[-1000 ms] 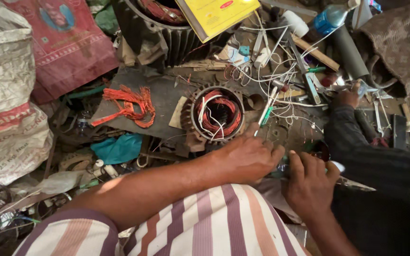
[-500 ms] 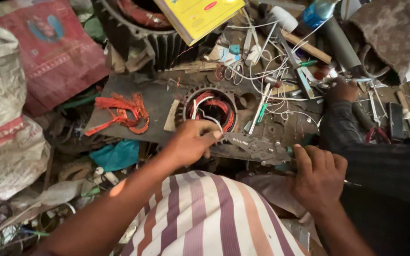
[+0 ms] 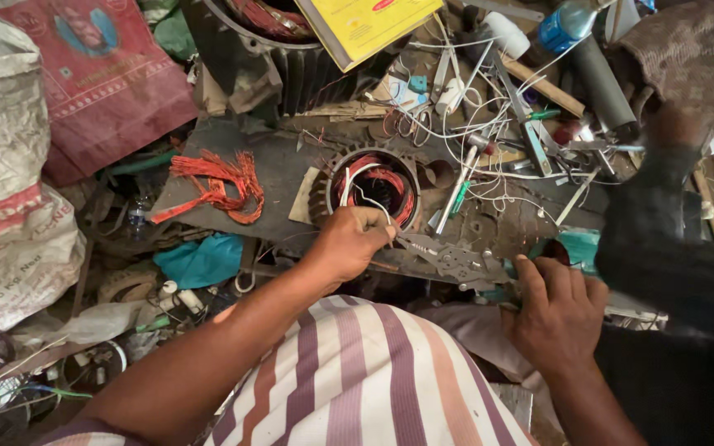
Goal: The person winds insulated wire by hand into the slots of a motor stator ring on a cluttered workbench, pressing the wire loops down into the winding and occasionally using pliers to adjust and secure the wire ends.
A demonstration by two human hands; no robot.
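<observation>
The left hand [image 3: 349, 241] has moved forward from the lap to the near rim of the round motor stator [image 3: 371, 188], where a second ago it lay lower, beside the other hand. Its fingers [image 3: 371, 225] are now clenched around a thin white wire [image 3: 359, 192] that rises from the copper coils [image 3: 383, 183] inside the ring; judging by this, the work has shifted from handling the tool to drawing out or sorting the leads.

The right hand [image 3: 557, 307] has stayed put near the lap, its fingers curled over the green handle of a wire stripper [image 3: 456, 260], whose metal head lies flat between the two hands, pointing at the stator. The stator itself sits on the dark worktop [image 3: 278, 177] just beyond the left fingers. Farther left of them lies a loose bundle of orange wire [image 3: 216, 183], and beyond the right fingers a tangle of white leads and tools. A dark sleeve [image 3: 663, 248] of someone else enters at the right.
</observation>
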